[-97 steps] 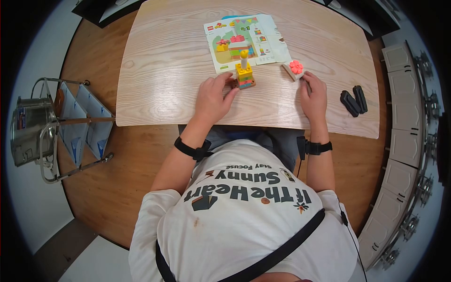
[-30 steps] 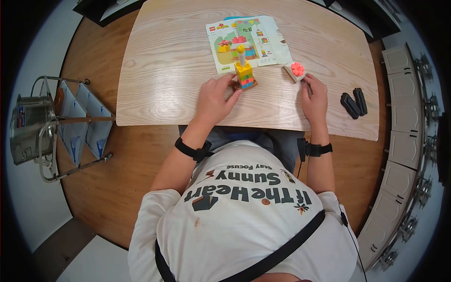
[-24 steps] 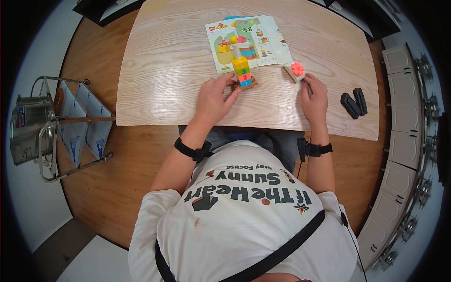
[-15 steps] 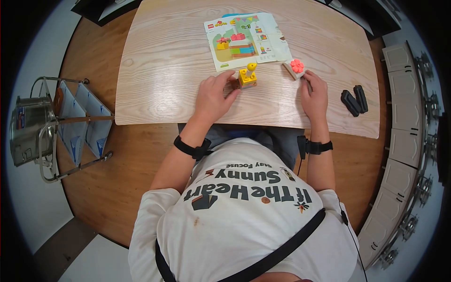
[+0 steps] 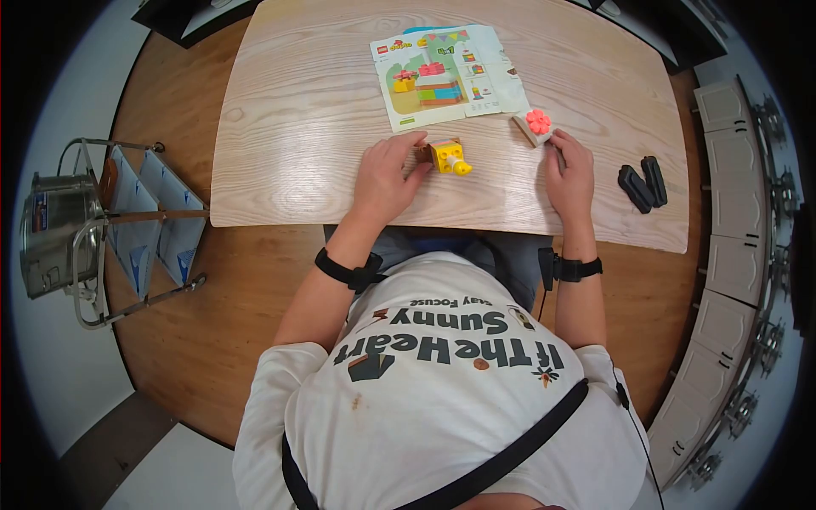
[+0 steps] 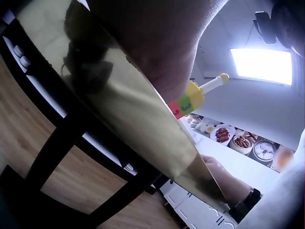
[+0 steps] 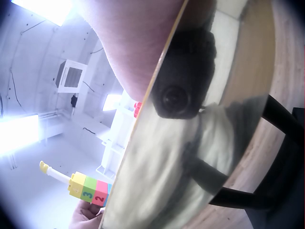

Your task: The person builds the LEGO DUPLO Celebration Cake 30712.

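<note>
My left hand (image 5: 385,176) grips the brown base of a toy-brick tower (image 5: 448,156) between thumb and fingers. The tower tips toward my body, its yellow top brick and white candle with a yellow flame pointing near-right. Green 3 and red 2 bricks under the yellow one show in the right wrist view, where the stacked bricks (image 7: 89,187) rise above the table edge. Near the booklet, a white block (image 5: 522,128) carries a pink flower piece (image 5: 538,121). My right hand (image 5: 569,174) rests on the table, loosely bent fingers at the block's near-right corner.
A building-instruction booklet (image 5: 450,76) lies flat beyond the tower, on the wooden table (image 5: 297,119). Two black objects (image 5: 643,184) lie at the right. A metal trolley (image 5: 144,217) stands left of the table and white cabinets (image 5: 727,178) line the right.
My left hand has rocked the tower: earlier it leaned away with its numbers showing, then stood nearly end-on, and now it leans toward my body. My right hand has stayed beside the flower block.
</note>
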Demonstrator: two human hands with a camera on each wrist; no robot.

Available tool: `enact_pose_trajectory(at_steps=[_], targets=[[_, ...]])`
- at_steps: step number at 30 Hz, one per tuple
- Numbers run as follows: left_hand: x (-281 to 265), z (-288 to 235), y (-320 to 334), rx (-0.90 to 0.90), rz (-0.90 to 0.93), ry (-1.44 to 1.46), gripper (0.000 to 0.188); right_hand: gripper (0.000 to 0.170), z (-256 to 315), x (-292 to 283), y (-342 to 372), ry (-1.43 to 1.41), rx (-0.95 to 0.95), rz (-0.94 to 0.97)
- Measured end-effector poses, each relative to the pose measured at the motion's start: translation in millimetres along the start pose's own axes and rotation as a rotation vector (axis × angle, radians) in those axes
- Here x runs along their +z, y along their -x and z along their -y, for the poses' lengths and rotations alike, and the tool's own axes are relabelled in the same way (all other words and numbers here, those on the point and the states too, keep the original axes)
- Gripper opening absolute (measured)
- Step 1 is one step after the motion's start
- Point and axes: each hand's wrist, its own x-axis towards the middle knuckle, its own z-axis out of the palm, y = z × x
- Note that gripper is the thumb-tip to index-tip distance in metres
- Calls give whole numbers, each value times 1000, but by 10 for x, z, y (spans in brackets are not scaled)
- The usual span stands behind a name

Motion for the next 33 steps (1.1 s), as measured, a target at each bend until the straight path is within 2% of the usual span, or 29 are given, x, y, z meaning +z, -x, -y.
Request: enact_pose_trajectory(at_steps=[14, 17, 20, 23, 33], targets=[[-21, -77, -1, -62, 22, -17, 50, 22, -9, -13, 60, 7, 11, 7], [-16, -38, -1, 14, 13, 10, 52, 22, -11, 11, -8, 7, -3, 0], [8, -22, 10, -22, 16, 16, 55, 22, -17, -10, 59, 11, 15, 11], [9, -5, 4, 31, -22, -7, 60, 22, 9, 5, -9, -2, 21, 6], [-6, -54, 12, -25, 14, -1, 49, 22, -16, -14, 57, 1, 16, 13]])
